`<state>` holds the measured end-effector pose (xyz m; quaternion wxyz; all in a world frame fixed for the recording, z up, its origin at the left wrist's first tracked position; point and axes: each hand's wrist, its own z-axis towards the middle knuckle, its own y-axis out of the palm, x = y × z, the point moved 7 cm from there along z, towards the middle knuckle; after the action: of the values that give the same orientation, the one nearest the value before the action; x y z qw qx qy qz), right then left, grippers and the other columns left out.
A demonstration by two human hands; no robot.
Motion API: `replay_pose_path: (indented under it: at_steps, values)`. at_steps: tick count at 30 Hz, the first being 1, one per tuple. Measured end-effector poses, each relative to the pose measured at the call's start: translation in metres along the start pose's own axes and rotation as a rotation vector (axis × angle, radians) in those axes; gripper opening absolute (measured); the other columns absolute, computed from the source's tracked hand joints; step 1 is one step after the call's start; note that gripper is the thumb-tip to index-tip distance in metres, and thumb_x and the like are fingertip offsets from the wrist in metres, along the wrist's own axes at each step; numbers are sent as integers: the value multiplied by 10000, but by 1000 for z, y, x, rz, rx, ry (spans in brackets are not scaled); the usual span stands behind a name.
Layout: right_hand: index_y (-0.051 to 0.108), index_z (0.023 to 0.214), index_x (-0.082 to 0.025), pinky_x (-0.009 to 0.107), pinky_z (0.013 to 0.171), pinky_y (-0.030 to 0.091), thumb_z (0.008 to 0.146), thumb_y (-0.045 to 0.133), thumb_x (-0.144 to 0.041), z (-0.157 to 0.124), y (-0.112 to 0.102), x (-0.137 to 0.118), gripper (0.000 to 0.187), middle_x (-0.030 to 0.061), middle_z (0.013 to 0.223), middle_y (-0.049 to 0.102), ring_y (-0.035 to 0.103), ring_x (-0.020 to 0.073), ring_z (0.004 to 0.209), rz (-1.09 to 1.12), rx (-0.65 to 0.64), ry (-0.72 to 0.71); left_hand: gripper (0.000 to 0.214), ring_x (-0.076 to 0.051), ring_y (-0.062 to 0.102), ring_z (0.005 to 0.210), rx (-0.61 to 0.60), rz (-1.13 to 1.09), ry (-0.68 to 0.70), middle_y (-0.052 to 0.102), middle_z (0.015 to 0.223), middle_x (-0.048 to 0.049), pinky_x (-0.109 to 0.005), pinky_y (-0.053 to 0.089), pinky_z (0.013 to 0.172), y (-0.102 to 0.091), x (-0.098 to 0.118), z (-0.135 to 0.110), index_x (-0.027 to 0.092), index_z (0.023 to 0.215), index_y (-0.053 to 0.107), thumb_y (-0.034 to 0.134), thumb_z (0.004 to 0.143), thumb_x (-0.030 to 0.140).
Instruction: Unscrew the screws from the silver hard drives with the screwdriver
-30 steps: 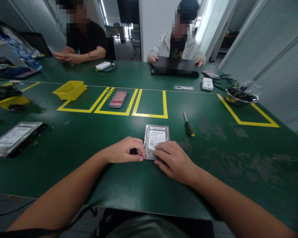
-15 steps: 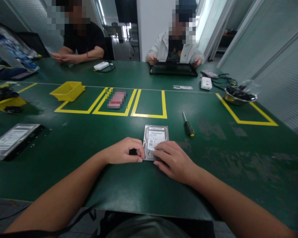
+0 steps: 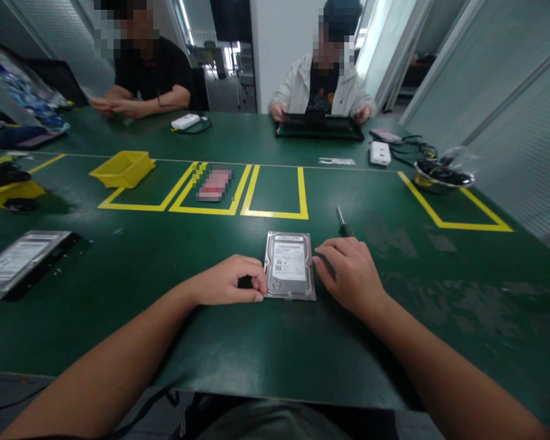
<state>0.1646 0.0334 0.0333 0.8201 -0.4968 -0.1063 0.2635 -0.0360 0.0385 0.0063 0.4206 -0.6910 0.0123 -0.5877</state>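
A silver hard drive [image 3: 289,266] lies flat on the green table [image 3: 275,342], label up, right in front of me. My left hand [image 3: 229,281] is curled into a loose fist, its thumb and forefinger pinched against the drive's left edge. My right hand [image 3: 352,272] rests palm down just right of the drive, fingertips near its right edge. It covers the handle of a screwdriver [image 3: 341,219], so only the shaft shows. Whether the fingers grip the handle is hidden.
Beyond the drive are yellow-taped boxes [image 3: 275,192], a yellow bin [image 3: 121,168] and a pink item [image 3: 214,183]. Another drive on a black tray [image 3: 18,263] lies at left, a metal bowl [image 3: 442,177] at right. Two people sit across the table, one holding a black laptop [image 3: 319,127].
My right hand has left the drive's near right corner and moved right onto the screwdriver's handle. The whole drive now shows. My left hand has stayed put.
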Motion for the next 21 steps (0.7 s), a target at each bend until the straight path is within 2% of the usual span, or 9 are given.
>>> replay_pose_path:
  at_steps: [4, 8, 14, 21]
  values:
    - [659, 1047, -160, 401, 712, 389, 936, 534, -337, 1, 1, 33, 244, 153, 1066, 643, 545, 293, 921, -259, -51, 174, 60, -127, 613, 799, -13, 2, 1, 650, 853, -16, -244, 469, 760, 0, 1, 0, 163, 902, 700, 694, 844, 179]
    - [611, 1121, -154, 386, 661, 374, 935, 520, -399, 0, 3, 54, 321, 193, 1074, 608, 554, 323, 908, -387, -142, 309, 65, -127, 612, 795, -20, 3, -2, 648, 854, -16, -248, 466, 761, 0, 2, 0, 162, 905, 699, 687, 841, 168]
    - [549, 1170, -134, 376, 637, 396, 970, 443, -411, -2, 9, 66, 357, 193, 1012, 610, 607, 337, 886, -411, -288, 406, 72, -118, 591, 766, -19, 23, -7, 631, 830, -6, -241, 450, 742, 0, 1, 0, 163, 905, 701, 689, 834, 170]
    - [509, 1166, -139, 362, 660, 457, 983, 409, -365, -4, 16, 72, 307, 157, 1004, 647, 646, 317, 903, -433, -388, 450, 68, -115, 563, 733, -5, 59, 4, 588, 753, 19, -244, 416, 735, 0, 2, 0, 171, 895, 697, 687, 831, 192]
